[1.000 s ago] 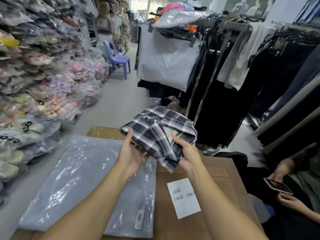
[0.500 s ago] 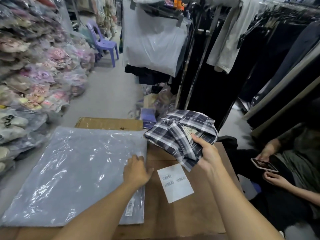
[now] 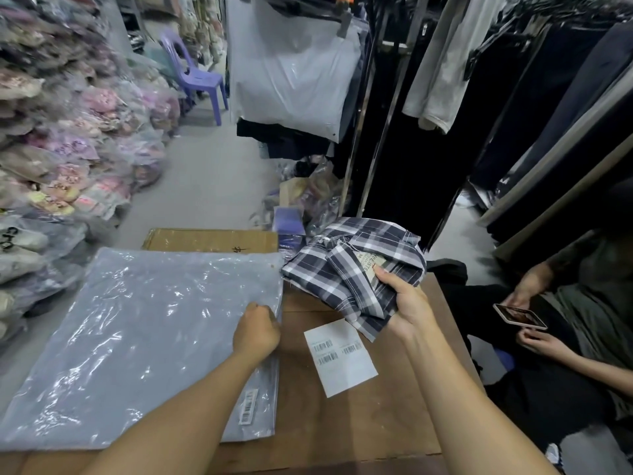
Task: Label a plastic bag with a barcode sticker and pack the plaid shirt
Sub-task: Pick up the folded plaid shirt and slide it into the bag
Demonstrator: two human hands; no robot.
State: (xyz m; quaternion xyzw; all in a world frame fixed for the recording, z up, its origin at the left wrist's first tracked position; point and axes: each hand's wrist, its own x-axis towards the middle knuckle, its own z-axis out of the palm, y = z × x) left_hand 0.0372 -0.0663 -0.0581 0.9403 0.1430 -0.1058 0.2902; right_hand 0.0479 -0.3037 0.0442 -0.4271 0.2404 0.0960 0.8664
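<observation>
A folded navy-and-white plaid shirt [image 3: 346, 269] is held above the right side of the cardboard surface [image 3: 342, 423] by my right hand [image 3: 407, 303], thumb on its paper tag. A flat grey plastic bag [image 3: 144, 344] lies on the left, with a barcode sticker [image 3: 248, 406] near its lower right corner. My left hand [image 3: 257, 332] pinches the bag's right edge, fingers curled. A white sheet of barcode stickers [image 3: 339, 358] lies on the cardboard between my hands.
Piles of bagged goods [image 3: 68, 149] line the left. A purple plastic chair [image 3: 198, 77] stands in the aisle. Racks of dark clothes [image 3: 513, 114] fill the right. A seated person's hands hold a phone [image 3: 519, 316] at right. A cardboard box [image 3: 212, 240] sits behind the bag.
My left hand let go of the shirt and dropped to the bag's right edge, closing on it. My right hand carried the shirt to the right. The view tilted down.
</observation>
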